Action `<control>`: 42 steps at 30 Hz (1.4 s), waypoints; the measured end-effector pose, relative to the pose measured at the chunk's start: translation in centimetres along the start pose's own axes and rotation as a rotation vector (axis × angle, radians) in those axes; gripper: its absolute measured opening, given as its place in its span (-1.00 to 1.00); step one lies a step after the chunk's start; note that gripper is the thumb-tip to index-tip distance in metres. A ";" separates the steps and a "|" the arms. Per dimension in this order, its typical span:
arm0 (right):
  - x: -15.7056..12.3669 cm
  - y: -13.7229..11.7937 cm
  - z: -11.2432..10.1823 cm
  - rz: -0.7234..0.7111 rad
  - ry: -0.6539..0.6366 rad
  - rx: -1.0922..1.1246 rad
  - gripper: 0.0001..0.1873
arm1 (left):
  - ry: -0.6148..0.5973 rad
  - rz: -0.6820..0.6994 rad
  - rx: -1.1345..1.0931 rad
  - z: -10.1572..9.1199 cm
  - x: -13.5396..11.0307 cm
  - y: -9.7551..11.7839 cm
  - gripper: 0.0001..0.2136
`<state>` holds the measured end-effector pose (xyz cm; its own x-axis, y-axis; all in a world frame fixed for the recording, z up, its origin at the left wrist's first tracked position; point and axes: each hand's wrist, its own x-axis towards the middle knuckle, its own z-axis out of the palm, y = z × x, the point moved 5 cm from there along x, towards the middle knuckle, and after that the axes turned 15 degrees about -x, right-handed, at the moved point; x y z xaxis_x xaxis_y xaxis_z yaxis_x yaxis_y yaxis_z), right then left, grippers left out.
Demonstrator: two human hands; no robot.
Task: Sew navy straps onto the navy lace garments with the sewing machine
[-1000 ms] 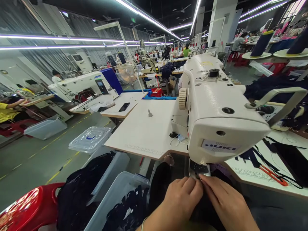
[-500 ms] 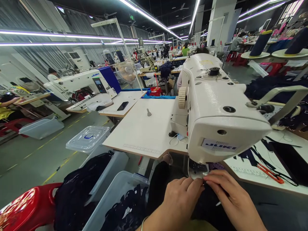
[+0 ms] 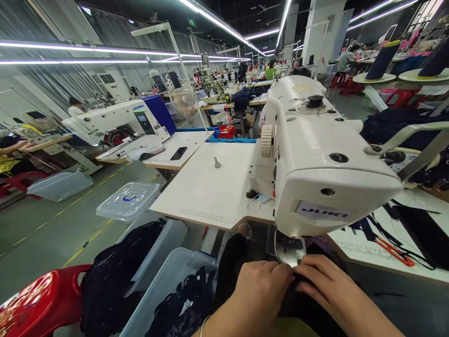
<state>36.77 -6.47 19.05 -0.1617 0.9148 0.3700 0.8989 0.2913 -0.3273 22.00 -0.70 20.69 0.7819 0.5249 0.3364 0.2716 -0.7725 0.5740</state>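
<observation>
Just below the head of a white JUKI sewing machine (image 3: 336,187), my two hands meet at their fingertips. My left hand (image 3: 261,290) is closed, its fingers curled and pinching. My right hand (image 3: 329,281) pinches from the other side, thumb under the fingers. Between them is a small dark fabric strip (image 3: 298,277), mostly hidden by the fingers and hard to tell from the dark clothing behind. The machine's shiny metal sewing bed (image 3: 288,252) lies right in front of the fingertips.
A white table (image 3: 203,187) at left holds a small grey metal piece (image 3: 217,163). Below stands a clear bin (image 3: 175,262) with dark straps, near a red stool (image 3: 45,299). Orange-handled thread snips (image 3: 394,252) and a black tablet-like slab (image 3: 423,234) lie at right.
Both hands have shifted slightly at the metal bed, the right fingertips a little to the left. A white end seen under the right hand is now out of sight.
</observation>
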 end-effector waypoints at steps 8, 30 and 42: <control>-1.1 0.2 1.8 0.082 -0.108 0.210 -0.79 | -0.160 -0.132 -0.035 1.4 -0.6 -2.7 -0.94; -3.2 1.5 4.8 0.540 -0.065 0.616 -0.62 | -0.088 -0.486 -0.752 4.0 -0.9 -2.6 -0.91; -4.2 1.9 4.7 0.661 0.003 0.650 -0.81 | -0.220 -0.335 -0.536 4.1 -0.7 -1.7 -0.91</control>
<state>37.29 -8.47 12.80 0.3043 0.9504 -0.0641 0.4026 -0.1893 -0.8956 23.31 -1.28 16.40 0.8153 0.5767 -0.0522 0.2478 -0.2661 0.9316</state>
